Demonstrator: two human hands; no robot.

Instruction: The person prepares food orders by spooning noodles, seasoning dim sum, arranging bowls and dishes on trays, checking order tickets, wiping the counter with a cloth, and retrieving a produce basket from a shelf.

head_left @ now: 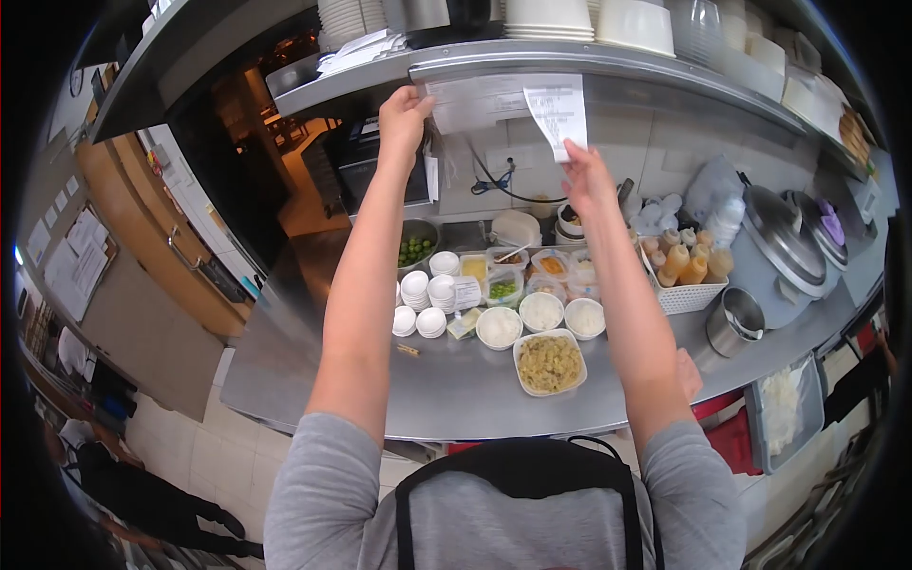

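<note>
My right hand (587, 176) is raised and pinches the lower end of a printed receipt (559, 114), in front of the steel shelf edge. My left hand (405, 116) is up at the shelf's left part, fingers closed at the left edge of a blurred pale paper slip (475, 103). That slip reaches across to the receipt. Below my arms, a square tub of yellowish chopped food (551, 364) stands on the steel counter (456, 404). Just behind it are several round tubs of white rice (541, 312).
Stacked small white cups (415, 285) stand left of the tubs, near a bowl of green fruit (416, 245). A white basket of squeeze bottles (679, 271), a metal canister (734, 321) and large lids (784, 237) are at right. Another person (123, 494) is at lower left.
</note>
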